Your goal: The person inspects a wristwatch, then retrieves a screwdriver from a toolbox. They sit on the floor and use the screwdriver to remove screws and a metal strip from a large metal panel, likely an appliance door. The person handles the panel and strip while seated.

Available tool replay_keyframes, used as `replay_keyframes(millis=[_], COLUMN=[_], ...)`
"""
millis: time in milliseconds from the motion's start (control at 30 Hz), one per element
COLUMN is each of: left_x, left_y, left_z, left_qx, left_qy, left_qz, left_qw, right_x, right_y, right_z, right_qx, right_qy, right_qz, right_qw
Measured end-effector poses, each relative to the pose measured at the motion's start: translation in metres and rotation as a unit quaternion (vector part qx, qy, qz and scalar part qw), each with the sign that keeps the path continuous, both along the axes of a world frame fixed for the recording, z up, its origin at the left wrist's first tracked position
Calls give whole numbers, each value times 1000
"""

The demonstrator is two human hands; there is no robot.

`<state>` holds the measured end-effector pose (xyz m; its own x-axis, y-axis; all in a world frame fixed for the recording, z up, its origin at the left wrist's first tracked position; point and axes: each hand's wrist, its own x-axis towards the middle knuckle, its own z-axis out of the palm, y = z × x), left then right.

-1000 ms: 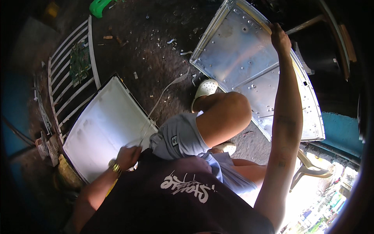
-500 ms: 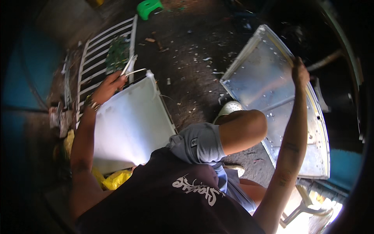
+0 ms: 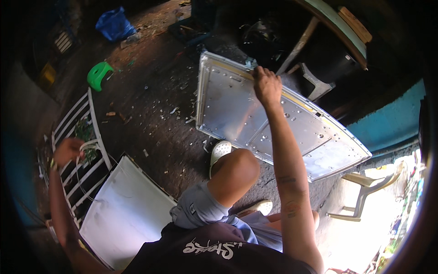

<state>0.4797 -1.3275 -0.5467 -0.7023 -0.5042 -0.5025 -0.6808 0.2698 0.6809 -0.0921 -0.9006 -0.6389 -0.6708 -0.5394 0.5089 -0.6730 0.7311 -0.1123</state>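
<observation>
My right hand [image 3: 268, 87] is closed over the top edge of a large silvery metal panel [image 3: 228, 105]. The panel stands tilted on the floor, its dented face with scattered holes toward me. At the far left, my left hand [image 3: 68, 151], slightly blurred, is closed on a looped white cable [image 3: 91, 145]. One thin strand trails down toward a white panel [image 3: 130, 210] at the lower left. A white slatted frame [image 3: 93, 121] lies beneath and beyond my left hand, with something green and leafy behind its bars.
A green plastic stool [image 3: 98, 75] and a blue bag [image 3: 115, 25] are farther off. Scraps litter the dark floor [image 3: 155, 109]. A pale plastic chair [image 3: 365, 187] is at the right, by the bright opening. A table [image 3: 335, 23] stands beyond the metal panel.
The view has turned to the right. My left hand has moved from the white panel's corner out over the slatted frame, carrying the cable. My right hand still grips the metal panel.
</observation>
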Motion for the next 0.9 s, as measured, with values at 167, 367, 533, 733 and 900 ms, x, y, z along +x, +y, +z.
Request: replay_keyframes(millis=[167,367,533,733,900], left_x=[-284,-673,-685,-522,-421], left_y=[-68,109,178,131,196], left_z=[8,101,116,-8,-125], left_qx=[-389,-526,-453,-381,-167], left_qy=[-95,189,385,445,407], left_qz=[-250,-326,-337,-187,-55], left_qw=[881,763,730,789,896], right_x=[2,8,0,-1,-13], right_y=[-1,3,6,1,8], right_z=[0,7,1,-2,14], right_qx=[-19,-25,-16,-13,10], right_qy=[-2,-20,9,-8,-157], right_qz=[1,11,-8,5,19], right_qw=[1000,999,1000,1000,987])
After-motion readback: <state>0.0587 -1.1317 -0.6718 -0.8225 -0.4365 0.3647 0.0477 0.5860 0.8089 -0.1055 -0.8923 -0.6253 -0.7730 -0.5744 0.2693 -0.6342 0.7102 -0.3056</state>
